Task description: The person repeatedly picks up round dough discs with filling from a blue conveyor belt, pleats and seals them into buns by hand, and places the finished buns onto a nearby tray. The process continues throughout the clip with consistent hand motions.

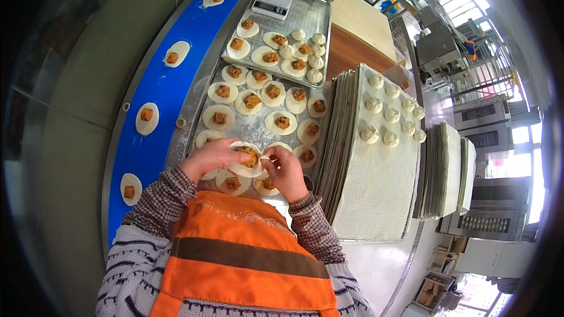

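My left hand (pixel 218 157) cradles a round dough wrapper (pixel 238 170), its thumb resting on the brown filling (pixel 249 156) in the middle. At the wrapper's right edge, my right hand (pixel 284 169) pinches the rim between thumb and fingertips. The wrapper is still mostly open, with the filling showing. Beneath and around both hands, several flat wrappers topped with filling, such as this one (pixel 282 123), lie on a floured metal worktop (pixel 251 125). My hands partly cover some of them.
A blue conveyor belt (pixel 155 83) on the left carries spaced wrappers with filling. Beyond the worktop, a metal tray (pixel 304 6) holds a digital scale (pixel 274 0), filled wrappers and pleated buns (pixel 315 61). Stacked trays (pixel 374 185) at right bear several pleated buns (pixel 374 105) on top.
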`<move>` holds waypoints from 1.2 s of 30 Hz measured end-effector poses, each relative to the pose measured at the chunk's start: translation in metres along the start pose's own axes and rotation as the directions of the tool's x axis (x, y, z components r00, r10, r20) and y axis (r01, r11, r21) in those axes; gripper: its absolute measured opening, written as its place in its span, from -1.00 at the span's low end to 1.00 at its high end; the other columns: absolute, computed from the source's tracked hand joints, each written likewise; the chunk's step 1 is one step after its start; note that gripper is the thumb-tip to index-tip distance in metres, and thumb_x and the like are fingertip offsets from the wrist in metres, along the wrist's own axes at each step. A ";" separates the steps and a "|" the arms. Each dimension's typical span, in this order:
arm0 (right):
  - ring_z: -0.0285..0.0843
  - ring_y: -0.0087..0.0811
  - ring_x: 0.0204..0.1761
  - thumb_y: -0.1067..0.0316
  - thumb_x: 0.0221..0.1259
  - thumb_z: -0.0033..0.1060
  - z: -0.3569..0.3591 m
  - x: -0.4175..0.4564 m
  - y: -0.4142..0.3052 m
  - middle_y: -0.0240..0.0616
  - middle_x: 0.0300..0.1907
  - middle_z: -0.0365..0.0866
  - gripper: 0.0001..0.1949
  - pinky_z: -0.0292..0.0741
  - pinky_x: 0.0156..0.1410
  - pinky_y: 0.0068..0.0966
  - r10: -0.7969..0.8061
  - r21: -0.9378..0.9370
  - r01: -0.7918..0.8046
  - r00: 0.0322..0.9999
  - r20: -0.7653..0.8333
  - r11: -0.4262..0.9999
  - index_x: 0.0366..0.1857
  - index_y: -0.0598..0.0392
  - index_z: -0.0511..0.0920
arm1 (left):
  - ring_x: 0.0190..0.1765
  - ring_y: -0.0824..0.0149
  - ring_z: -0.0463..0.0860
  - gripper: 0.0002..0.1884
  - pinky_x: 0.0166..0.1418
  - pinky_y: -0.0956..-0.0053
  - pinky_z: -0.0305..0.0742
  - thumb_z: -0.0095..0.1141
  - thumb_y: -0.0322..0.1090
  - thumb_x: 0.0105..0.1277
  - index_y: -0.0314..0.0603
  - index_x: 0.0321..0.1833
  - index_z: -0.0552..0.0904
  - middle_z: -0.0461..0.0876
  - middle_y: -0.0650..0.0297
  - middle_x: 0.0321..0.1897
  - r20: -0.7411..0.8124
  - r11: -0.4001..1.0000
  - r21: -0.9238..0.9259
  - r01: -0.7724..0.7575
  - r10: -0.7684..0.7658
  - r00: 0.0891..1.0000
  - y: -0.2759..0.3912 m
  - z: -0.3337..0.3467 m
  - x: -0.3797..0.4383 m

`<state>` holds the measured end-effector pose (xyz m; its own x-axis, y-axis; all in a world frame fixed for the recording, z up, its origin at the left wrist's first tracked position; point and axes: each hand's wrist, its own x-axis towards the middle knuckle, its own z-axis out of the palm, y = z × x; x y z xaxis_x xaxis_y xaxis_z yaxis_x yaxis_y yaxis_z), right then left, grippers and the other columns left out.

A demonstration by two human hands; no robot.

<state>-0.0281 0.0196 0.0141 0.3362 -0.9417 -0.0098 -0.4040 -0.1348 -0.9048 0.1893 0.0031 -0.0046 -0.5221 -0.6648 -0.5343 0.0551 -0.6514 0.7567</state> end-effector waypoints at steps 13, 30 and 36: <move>0.49 -0.61 -0.40 0.51 0.22 0.22 -0.001 -0.001 -0.007 -0.34 -0.44 0.55 -0.88 0.44 -0.31 -0.63 0.044 0.041 -0.046 0.997 0.057 0.998 -0.21 0.25 0.54 | -0.08 0.34 0.65 -0.55 -0.19 0.45 0.70 0.17 -0.40 0.22 -0.27 0.19 0.47 0.59 0.17 -0.04 0.067 0.872 0.480 -0.099 0.076 0.995 0.010 0.017 0.005; 0.51 -0.64 -0.43 0.50 0.25 0.19 0.005 -0.010 -0.006 -0.37 -0.45 0.56 -0.88 0.45 -0.32 -0.65 -0.156 -0.249 0.132 0.985 -0.079 0.959 -0.19 0.26 0.54 | -0.23 0.48 0.63 -0.51 -0.38 0.58 0.55 0.17 -0.35 0.23 -0.25 0.24 0.47 0.62 0.25 -0.11 -0.069 0.961 0.275 0.005 0.015 0.997 0.009 0.026 -0.005; 0.54 -0.63 -0.44 0.50 0.24 0.19 0.017 -0.012 0.004 -0.38 -0.50 0.56 -0.92 0.45 -0.34 -0.65 0.037 0.070 -0.030 0.993 -0.108 0.997 -0.28 0.25 0.52 | -0.34 0.56 0.58 -0.58 -0.44 0.67 0.48 0.15 -0.28 0.26 -0.22 0.18 0.52 0.63 0.34 -0.25 -0.025 0.885 0.466 -0.001 0.014 1.000 0.008 0.022 0.000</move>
<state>-0.0194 0.0357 0.0034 0.2271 -0.9739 0.0023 -0.3532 -0.0846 -0.9317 0.1705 0.0062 0.0097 -0.4996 -0.6831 -0.5327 -0.3472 -0.4055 0.8456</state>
